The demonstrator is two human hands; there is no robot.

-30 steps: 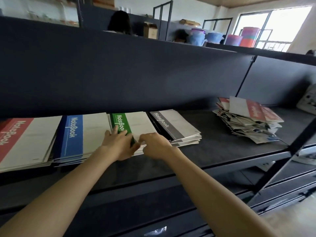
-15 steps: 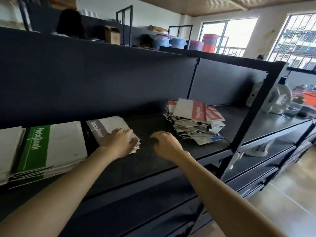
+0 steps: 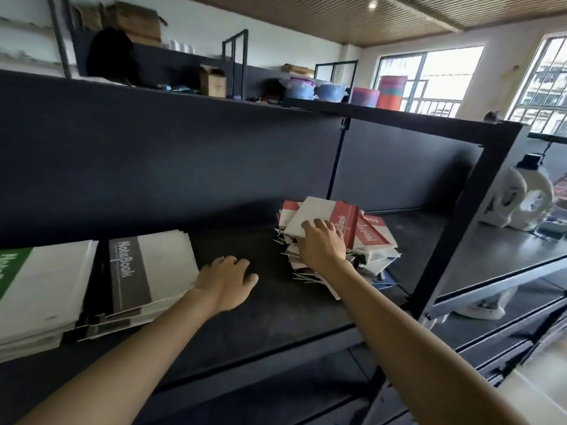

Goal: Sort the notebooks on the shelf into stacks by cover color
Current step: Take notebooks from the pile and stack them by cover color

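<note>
My right hand (image 3: 322, 245) is on the untidy pile of mixed paper notebooks (image 3: 372, 260) that sits towards the right of the black shelf board (image 3: 276, 320), close to the dark back panel. My fingers (image 3: 319, 223) are bent and close together over the near edge of the top notebook, a white cover with a red band and white "NoteBook" lettering (image 3: 316, 210), their tips resting on its white part. My thumb points down against the near side of the pile, and I cannot tell whether it has got under the cover to pinch it. That notebook lies askew, turned off square from the ones beneath, and a second red-banded notebook (image 3: 374, 234) pokes out just to its right. Lower in the pile, white corners and a bit of blue stick out at all angles. My left hand (image 3: 225, 280) is palm down over the bare board, fingers loosely spread and slightly bent, holding nothing. It is just beside the right edge of the neat stack of white notebooks with a grey-brown band (image 3: 147, 271). Left of that, touching or nearly so, lies the stack with a green band (image 3: 40, 286), cut off by the picture's edge. The two tidy stacks and the messy pile are well apart, with my left hand between them. Beyond the shelf's black upright post, a white plastic jug with a dark cap (image 3: 515, 200) stands on the next board.
</note>
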